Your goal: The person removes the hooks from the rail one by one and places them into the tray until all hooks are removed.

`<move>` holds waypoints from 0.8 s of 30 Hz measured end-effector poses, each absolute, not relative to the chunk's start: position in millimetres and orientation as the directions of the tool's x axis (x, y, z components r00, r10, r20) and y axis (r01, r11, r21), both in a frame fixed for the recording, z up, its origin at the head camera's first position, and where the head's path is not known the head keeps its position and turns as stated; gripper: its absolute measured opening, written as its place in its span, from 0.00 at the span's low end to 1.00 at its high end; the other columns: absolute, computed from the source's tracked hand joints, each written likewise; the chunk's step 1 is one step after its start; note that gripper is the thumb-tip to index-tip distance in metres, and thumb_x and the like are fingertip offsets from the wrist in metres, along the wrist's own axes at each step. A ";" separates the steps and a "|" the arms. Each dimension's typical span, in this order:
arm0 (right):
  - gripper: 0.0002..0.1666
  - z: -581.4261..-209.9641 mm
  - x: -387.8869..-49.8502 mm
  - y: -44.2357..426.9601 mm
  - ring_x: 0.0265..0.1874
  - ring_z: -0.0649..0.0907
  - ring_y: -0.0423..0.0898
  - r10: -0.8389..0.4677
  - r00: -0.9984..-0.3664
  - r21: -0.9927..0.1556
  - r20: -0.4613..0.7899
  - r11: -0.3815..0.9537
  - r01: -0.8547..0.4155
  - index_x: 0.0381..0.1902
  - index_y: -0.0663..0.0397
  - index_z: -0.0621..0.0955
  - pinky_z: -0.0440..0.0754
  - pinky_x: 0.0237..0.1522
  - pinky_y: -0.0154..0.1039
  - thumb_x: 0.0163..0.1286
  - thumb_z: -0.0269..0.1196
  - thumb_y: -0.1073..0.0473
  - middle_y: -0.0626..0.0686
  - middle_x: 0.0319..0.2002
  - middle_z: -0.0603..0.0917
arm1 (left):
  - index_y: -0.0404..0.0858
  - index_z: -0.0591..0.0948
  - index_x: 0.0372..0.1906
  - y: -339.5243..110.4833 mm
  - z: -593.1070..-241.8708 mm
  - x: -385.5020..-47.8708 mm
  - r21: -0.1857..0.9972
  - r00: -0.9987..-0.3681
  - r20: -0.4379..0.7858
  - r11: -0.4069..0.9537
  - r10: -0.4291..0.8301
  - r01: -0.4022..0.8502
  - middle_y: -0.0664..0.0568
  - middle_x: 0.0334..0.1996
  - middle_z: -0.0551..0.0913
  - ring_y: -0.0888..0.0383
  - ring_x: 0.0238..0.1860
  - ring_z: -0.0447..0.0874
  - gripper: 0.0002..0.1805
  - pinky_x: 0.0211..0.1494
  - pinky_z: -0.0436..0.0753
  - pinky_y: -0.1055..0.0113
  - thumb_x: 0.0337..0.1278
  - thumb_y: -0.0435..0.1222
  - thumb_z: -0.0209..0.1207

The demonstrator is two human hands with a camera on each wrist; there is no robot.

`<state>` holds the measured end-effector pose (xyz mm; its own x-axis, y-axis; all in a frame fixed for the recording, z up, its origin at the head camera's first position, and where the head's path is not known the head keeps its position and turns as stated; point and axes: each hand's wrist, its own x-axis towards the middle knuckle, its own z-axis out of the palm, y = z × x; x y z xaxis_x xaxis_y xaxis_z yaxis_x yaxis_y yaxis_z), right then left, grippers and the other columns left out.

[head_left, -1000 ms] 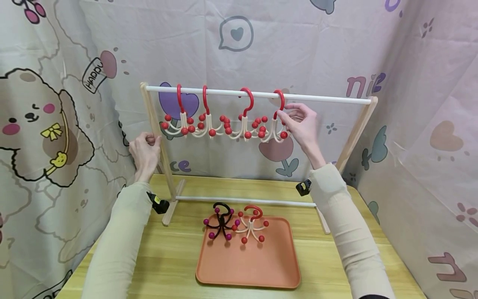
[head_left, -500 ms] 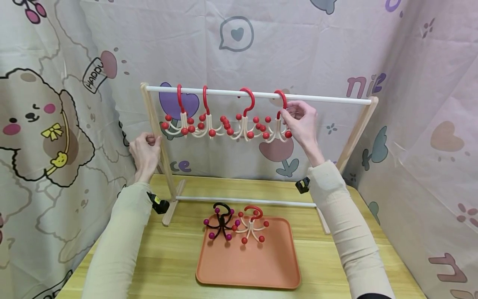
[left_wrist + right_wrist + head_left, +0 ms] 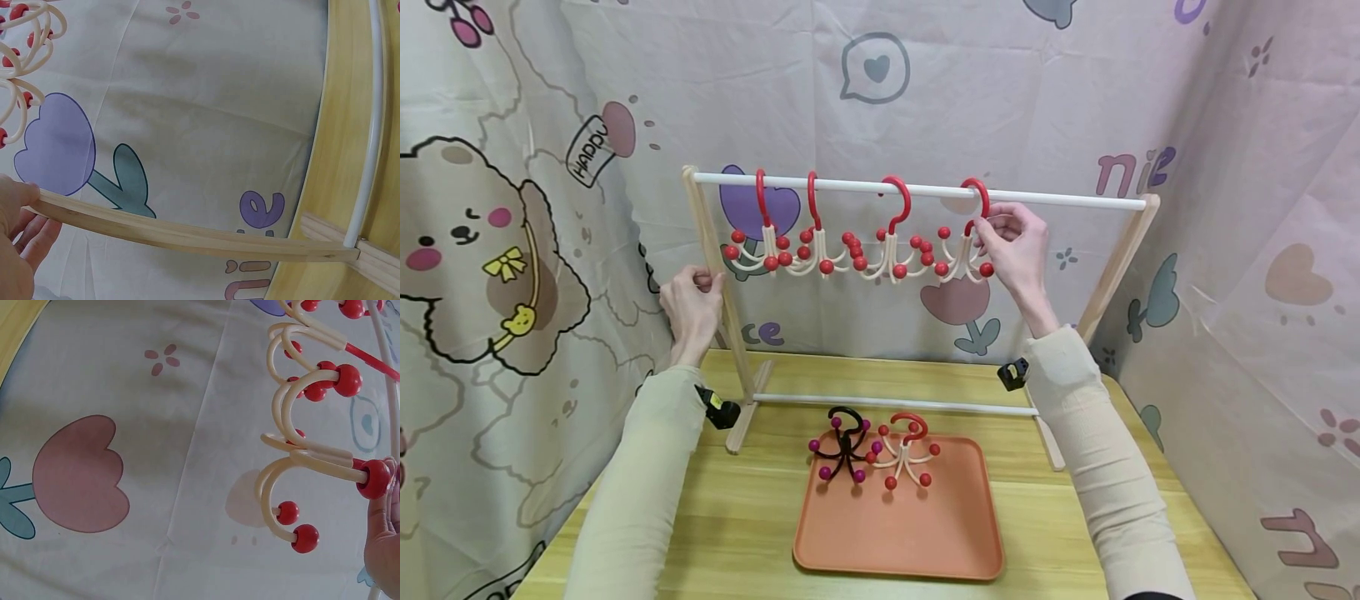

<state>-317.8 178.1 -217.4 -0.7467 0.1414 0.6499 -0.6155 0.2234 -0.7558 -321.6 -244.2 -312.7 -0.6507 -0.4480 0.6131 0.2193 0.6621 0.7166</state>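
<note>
My left hand (image 3: 691,304) holds the left wooden post (image 3: 732,333) of a clothes rack; in the left wrist view its thumb and fingers (image 3: 39,240) lie on either side of the post. The right hand (image 3: 1018,250) pinches the red hook of a cream octopus-shaped hanger (image 3: 964,250) with red balls, hooked over the white top bar (image 3: 1075,199). In the right wrist view, this hanger's cream arms (image 3: 325,455) show, and a red ball partly covers the fingers. Three similar hangers, including the nearest one (image 3: 892,246), hang to its left.
An orange tray (image 3: 917,533) lies on the wooden table (image 3: 737,517) before the rack. Toward its back edge are a black hanger (image 3: 846,448) with purple balls and a cream hanger (image 3: 904,454) with red balls. A white lower bar (image 3: 887,405) joins the rack's feet.
My right hand and the hanger it pinches have moved right along the top bar, widening the gap to the third hanger's hook. The left hand has stayed on the post.
</note>
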 end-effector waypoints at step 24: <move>0.06 -228.1 -308.1 187.0 0.24 0.87 0.36 0.262 -0.671 -0.713 0.694 0.118 -0.691 0.41 0.53 0.81 0.85 0.32 0.28 0.67 0.66 0.66 0.48 0.31 0.89 | 0.23 0.83 0.45 -244.5 -312.5 -321.9 0.705 -0.645 0.624 0.674 -0.441 0.221 0.29 0.40 0.87 0.34 0.45 0.82 0.14 0.62 0.71 0.47 0.64 0.33 0.63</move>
